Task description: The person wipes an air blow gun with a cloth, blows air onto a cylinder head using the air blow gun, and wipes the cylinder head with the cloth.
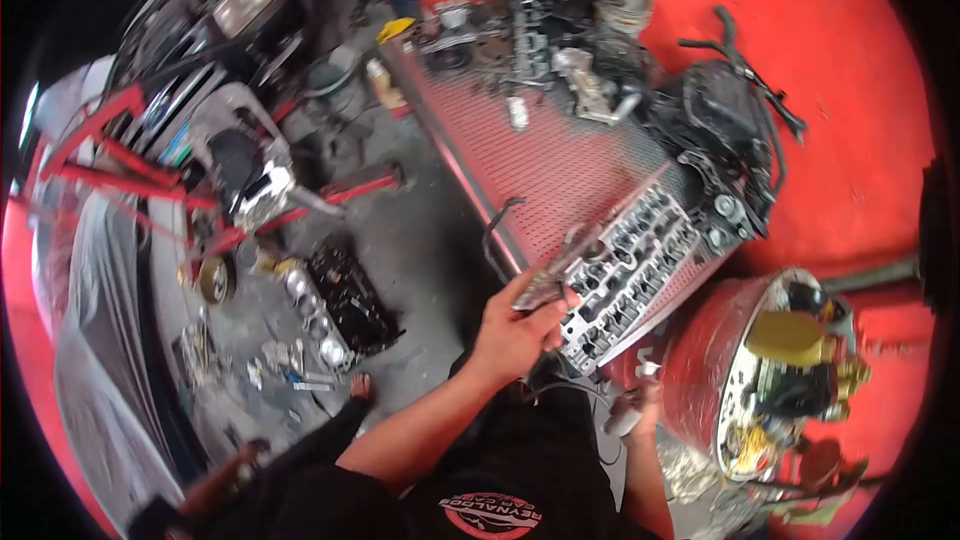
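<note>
A silver engine cylinder head (630, 275) rests tilted on the near end of the red perforated bench, its valve-side openings facing up. My left hand (515, 340) is closed around its near left edge, thumb and fingers against the metal. Lower right, my right hand (648, 412) grips what looks like a spray gun with a grey metal cup (624, 417); its pale tip points up toward the head's near end. A thin dark hose (570, 385) runs close by. The right fingers are partly hidden and blurred.
Greasy engine parts (530, 30) cover the far end of the bench (480, 130). A red drum (710, 350) holding parts stands at the right. On the left floor lie a black engine part (350, 300), loose tools and a red stand (330, 195). Another person's foot (361, 385) shows nearby.
</note>
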Tool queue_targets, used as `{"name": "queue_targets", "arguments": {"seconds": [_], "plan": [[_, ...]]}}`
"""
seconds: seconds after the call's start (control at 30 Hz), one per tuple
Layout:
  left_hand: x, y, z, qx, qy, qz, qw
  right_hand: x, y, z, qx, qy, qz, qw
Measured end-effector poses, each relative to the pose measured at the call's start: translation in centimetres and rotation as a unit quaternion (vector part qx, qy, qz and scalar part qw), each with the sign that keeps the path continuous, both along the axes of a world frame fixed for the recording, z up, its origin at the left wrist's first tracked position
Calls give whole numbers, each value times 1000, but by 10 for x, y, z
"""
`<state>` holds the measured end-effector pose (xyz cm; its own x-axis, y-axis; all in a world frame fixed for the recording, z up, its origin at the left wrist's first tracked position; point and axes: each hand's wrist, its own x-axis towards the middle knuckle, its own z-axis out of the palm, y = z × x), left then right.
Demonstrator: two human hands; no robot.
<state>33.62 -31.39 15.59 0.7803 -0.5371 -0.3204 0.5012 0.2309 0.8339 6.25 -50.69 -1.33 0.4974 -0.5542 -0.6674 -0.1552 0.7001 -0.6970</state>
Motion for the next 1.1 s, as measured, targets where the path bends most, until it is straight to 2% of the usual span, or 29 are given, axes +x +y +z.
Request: {"name": "queue_targets", "arguments": {"seconds": [0.07,0.1,0.17,0.23,0.3,0.37,0.43,0.5,0.53,0.57,0.6,0.67,0.7,0.77,0.83,0.9,0.93,0.97,1.0,1.03,1.07,1.1], "plan": [[-18,-11,-9,52,28,20,998,11,-50,7,83,-69,-3,994],[-27,-14,-15,72,33,32,996,17,-81,-10,71,-76,-55,993],[-45,-18,-20,100,26,52,993,51,-134,-6,-39,-103,50,993],[-68,-21,-9,111,20,98,989,96,-176,11,-32,-118,75,990],[-93,-24,-4,109,-1,139,984,137,-226,4,31,-165,129,977],[-121,-30,-14,92,-50,155,982,188,-212,25,30,-173,145,974],[-142,-44,-10,110,-58,146,981,217,-124,81,68,-263,232,934],[-152,-65,-27,208,-133,100,964,226,-69,97,130,-232,300,916],[-158,-76,-49,189,-193,135,953,229,-60,86,151,-241,273,919],[-164,-78,-57,189,-196,138,952,232,-53,76,172,-250,244,921],[-168,-78,-62,203,-157,124,958,235,-50,83,173,-206,193,944],[-174,-68,-42,226,-77,70,968,252,-84,64,200,-220,195,935],[-181,-61,-34,226,-78,75,968,264,-111,54,228,-225,202,926],[-201,-45,-25,130,-49,87,986,287,-168,44,191,-267,179,928],[-216,-23,-14,131,-46,97,985,294,-215,50,-4,-298,135,945],[-216,-16,-11,134,-45,103,985,291,-260,39,2,-290,64,955],[-212,-16,-11,98,-43,186,977,280,-248,54,36,-298,86,950],[-208,-18,-12,58,-41,270,960,263,-225,62,11,-275,180,944],[-196,-19,-10,22,-38,259,965,250,-194,62,105,-310,276,904],[-185,-26,-8,19,-37,259,965,226,-128,97,127,-277,268,914],[-171,-35,-5,-44,-20,174,984,211,-108,73,264,-321,335,846],[-158,-45,-3,-105,-3,87,991,192,-79,76,220,-273,401,846]]}}
